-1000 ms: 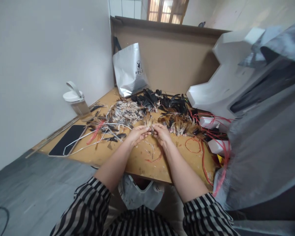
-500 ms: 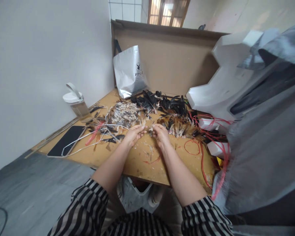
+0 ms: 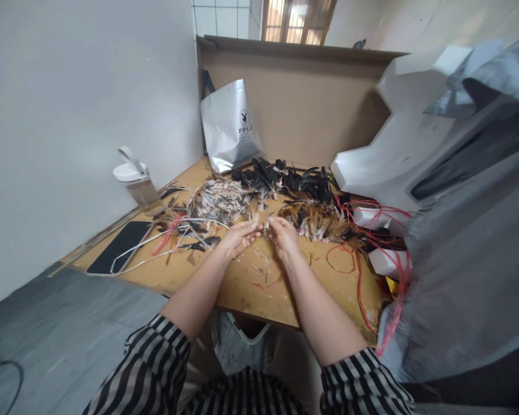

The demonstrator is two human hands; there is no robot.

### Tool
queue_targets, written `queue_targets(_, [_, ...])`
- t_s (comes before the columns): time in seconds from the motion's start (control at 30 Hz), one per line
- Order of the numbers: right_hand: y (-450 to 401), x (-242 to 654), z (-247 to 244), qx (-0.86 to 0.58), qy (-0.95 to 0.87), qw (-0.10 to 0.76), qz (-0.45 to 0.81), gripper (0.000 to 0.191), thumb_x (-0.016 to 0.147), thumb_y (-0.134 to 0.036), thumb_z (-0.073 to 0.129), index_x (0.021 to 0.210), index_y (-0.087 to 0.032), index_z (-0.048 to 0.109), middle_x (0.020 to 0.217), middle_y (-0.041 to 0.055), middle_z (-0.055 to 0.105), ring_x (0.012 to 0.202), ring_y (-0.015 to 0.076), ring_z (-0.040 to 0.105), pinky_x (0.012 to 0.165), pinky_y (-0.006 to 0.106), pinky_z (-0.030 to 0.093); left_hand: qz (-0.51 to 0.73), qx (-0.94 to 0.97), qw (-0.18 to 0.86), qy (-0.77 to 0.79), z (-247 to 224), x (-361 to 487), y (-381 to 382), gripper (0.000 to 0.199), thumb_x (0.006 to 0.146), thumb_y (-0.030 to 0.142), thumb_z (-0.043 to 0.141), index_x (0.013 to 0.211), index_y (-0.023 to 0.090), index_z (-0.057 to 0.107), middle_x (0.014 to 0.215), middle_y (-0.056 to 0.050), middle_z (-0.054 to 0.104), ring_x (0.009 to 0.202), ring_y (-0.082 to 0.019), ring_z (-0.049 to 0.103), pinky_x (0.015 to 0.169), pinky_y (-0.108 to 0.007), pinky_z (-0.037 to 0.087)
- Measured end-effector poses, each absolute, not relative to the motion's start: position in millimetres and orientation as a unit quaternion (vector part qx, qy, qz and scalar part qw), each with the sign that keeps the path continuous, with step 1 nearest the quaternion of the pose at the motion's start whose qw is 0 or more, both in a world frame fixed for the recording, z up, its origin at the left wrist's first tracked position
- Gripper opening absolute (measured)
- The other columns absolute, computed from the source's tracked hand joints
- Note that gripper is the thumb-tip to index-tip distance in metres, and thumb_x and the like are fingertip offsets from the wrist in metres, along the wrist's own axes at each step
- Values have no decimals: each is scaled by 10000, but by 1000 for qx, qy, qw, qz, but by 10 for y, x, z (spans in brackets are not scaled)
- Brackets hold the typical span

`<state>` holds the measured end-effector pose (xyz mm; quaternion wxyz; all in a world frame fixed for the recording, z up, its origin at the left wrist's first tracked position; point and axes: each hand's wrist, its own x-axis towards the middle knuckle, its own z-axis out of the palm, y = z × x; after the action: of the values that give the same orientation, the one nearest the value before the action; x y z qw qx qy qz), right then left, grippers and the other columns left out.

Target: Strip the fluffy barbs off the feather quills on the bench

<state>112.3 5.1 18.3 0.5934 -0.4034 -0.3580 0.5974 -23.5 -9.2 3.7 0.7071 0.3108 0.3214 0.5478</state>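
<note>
My left hand (image 3: 241, 237) is closed in a pinch on a small brown feather (image 3: 254, 214), whose tip points up and away. Close beside it, the fingers of my right hand (image 3: 283, 235) pinch a small greyish feather (image 3: 267, 222). Between and below the hands, bits of fluff lie on the wooden tabletop (image 3: 251, 288). A heap of pale speckled feathers (image 3: 219, 199) is beyond my left hand. Brown feathers (image 3: 315, 219) are piled to the right of my right hand, and black feathers (image 3: 266, 176) lie behind.
A silver bag (image 3: 229, 127) stands against the cardboard panel (image 3: 307, 104). On the left are a lidded cup (image 3: 140, 187), a dark phone or tablet (image 3: 119, 248) and white ties. Red string (image 3: 360, 288), white blocks (image 3: 389, 262) and grey cloth (image 3: 471, 259) crowd the right side.
My left hand has moved slightly right, closer to my right hand. Both hands still pinch their small feathers. The whole view has shifted a little.
</note>
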Motion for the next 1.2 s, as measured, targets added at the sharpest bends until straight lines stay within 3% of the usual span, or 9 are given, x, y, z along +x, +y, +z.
queue_targets(0.13, [83,1136,142,-395,-368,617,572,251,556,-369,684,642,-176,548,500,-62,490,438,63,400,416,189,273,557,295,711,310,42,-251,-89,54,708,103,607,760,88,600,725,-54,655,527,-49,575,445,-107,430])
queue_targets(0.27, [60,1127,166,-397,-414,633,520,219,592,-373,649,645,-178,564,531,-55,499,470,66,395,458,196,306,493,296,763,294,46,-247,-118,98,719,97,593,817,89,595,809,-95,663,583,-74,604,471,-120,450])
queue_targets(0.43, [-20,1083,242,-419,-490,600,474,185,604,-355,627,625,-177,579,586,-21,552,543,98,461,529,213,372,489,283,772,292,50,-244,-124,125,735,102,578,858,97,598,794,-87,660,624,-80,615,499,-118,456])
queue_targets(0.7, [-29,1067,189,-416,-527,561,484,128,608,-289,618,597,-164,595,574,-23,564,542,90,469,562,216,372,517,290,749,295,48,-245,-100,107,688,75,617,794,87,630,666,-37,628,564,-64,586,470,-113,433])
queue_targets(0.97, [28,1086,170,-407,-412,508,637,205,537,-316,676,638,-164,582,500,-34,538,447,71,433,413,186,284,543,376,674,332,18,-230,-89,130,646,159,676,746,82,643,648,-44,622,565,-59,552,525,-137,421])
queue_targets(1.2, [-13,1133,251,-385,-374,454,710,255,495,-297,718,644,-151,571,518,-27,546,432,45,408,387,157,265,530,392,673,335,47,-232,-117,169,632,188,689,762,89,644,638,-36,614,569,-64,551,523,-139,413])
